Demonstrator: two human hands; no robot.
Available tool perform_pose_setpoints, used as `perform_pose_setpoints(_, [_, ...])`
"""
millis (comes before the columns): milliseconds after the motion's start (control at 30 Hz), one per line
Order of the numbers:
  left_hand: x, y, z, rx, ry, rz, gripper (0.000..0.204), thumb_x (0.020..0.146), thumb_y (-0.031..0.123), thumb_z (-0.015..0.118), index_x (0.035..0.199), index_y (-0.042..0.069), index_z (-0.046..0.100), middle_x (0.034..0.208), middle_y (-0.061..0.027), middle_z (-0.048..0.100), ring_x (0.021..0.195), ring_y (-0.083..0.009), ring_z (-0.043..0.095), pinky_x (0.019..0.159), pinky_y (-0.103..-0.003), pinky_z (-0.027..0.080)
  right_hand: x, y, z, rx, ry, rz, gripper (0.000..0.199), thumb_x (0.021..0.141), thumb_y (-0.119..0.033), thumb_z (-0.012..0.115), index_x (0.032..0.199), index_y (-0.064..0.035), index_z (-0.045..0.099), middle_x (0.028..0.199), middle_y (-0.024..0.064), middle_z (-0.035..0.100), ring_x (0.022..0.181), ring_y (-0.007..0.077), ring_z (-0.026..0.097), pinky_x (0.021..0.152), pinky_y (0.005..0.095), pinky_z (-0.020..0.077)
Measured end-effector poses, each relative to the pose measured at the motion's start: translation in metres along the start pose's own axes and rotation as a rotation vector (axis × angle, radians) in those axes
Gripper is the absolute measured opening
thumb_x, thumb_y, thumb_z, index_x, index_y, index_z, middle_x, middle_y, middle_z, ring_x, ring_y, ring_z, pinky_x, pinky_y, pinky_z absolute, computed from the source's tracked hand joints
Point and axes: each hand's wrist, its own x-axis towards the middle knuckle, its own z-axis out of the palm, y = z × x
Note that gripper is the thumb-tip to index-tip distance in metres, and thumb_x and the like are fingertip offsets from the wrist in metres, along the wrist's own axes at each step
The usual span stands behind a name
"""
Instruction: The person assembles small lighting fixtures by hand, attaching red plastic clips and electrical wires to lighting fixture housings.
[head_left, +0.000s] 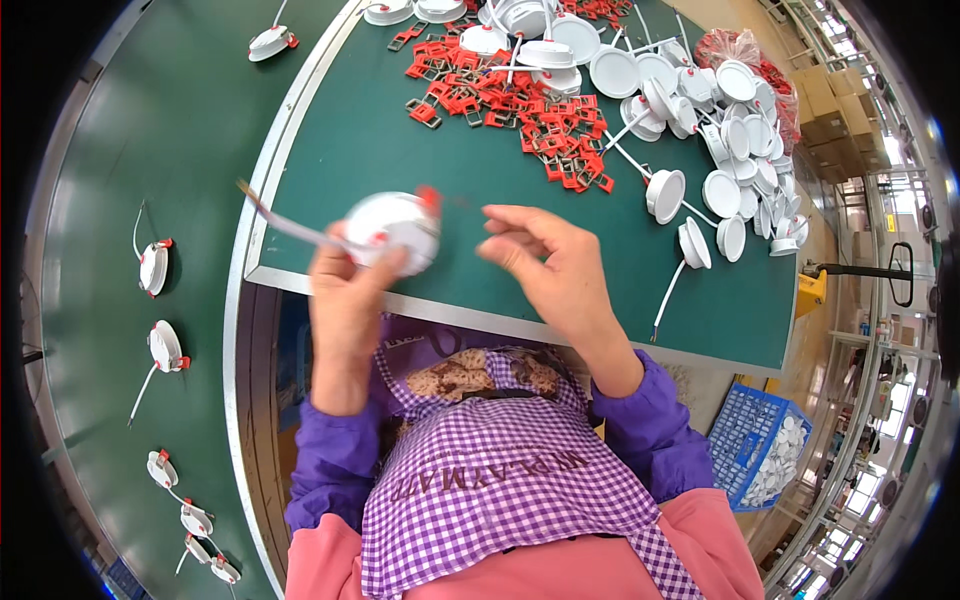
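My left hand [345, 290] grips a round white downlight [385, 225] above the near left part of the green table [430, 165]. A white cable [290, 228] trails from the downlight to the left. Red clips show on the downlight, one at its upper right edge, smeared by motion. Just to the right, my right hand [550, 265] hovers apart from it, thumb and fingers parted with nothing visible between them. Beyond both hands lies a pile of red spring clips [500, 90]. White downlights with cables [665, 195] are heaped at the table's far right.
Along the left runs a green belt [100, 300] carrying spaced downlights [165, 345] with red clips. A blue crate [735, 440] holding white parts stands on the floor at right. Cardboard boxes [840, 115] are stacked beyond the table. A clear bag of red parts [735, 47] sits behind the downlight heap.
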Motion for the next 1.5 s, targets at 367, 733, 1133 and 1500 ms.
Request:
perform_pose_setpoints(367, [0.075, 0.092, -0.188, 0.768, 0.644, 0.300, 0.046, 0.080, 0.020, 0.077, 0.119, 0.003, 0.058, 0.106, -0.0082, 0.061, 0.086, -0.0154, 0.064, 0.057, -0.023, 0.053, 0.074, 0.039, -0.069, -0.738, 0.334, -0.366, 0.020, 0.082, -0.007, 0.064, 0.102, -0.0051, 0.066, 0.103, 0.0113, 0.061, 0.090, 0.0296, 0.061, 0.076, 0.0374, 0.0500])
perform_pose_setpoints(733, [0.078, 0.124, -0.185, 1.887, 1.110, 0.655, 0.048, 0.079, 0.021, 0.069, 0.123, 0.004, 0.058, 0.126, -0.0239, 0.050, 0.119, -0.0352, 0.048, 0.100, -0.043, 0.040, 0.089, 0.051, -0.077, -0.875, 0.157, -0.468, 0.014, 0.079, -0.004, 0.064, 0.090, 0.0007, 0.057, 0.097, 0.0142, 0.056, 0.089, 0.0338, 0.058, 0.078, 0.0421, 0.0490])
perform_pose_setpoints(1133, [0.170, 0.001, 0.166, 1.763, -0.399, 1.112, 0.071, 0.070, -0.001, 0.069, 0.135, 0.012, 0.045, 0.140, -0.0163, 0.043, 0.119, -0.0350, 0.049, 0.096, -0.042, 0.045, 0.061, 0.054, -0.072, -0.785, 0.301, -0.457, 0.014, 0.078, -0.006, 0.067, 0.089, -0.0006, 0.061, 0.101, 0.0135, 0.060, 0.092, 0.0320, 0.060, 0.079, 0.0403, 0.0495])
perform_pose_setpoints(1500, [0.237, -0.030, 0.234, 2.043, -0.653, 0.735, 0.084, 0.064, -0.001, 0.071, 0.140, 0.013, 0.037, 0.143, -0.0297, 0.029, 0.098, -0.0405, 0.063, 0.079, -0.041, 0.055, 0.055, 0.067, -0.089, -0.615, 0.399, -0.461, 0.014, 0.075, -0.004, 0.070, 0.087, -0.0017, 0.064, 0.101, 0.0113, 0.061, 0.090, 0.0307, 0.060, 0.078, 0.0387, 0.0499])
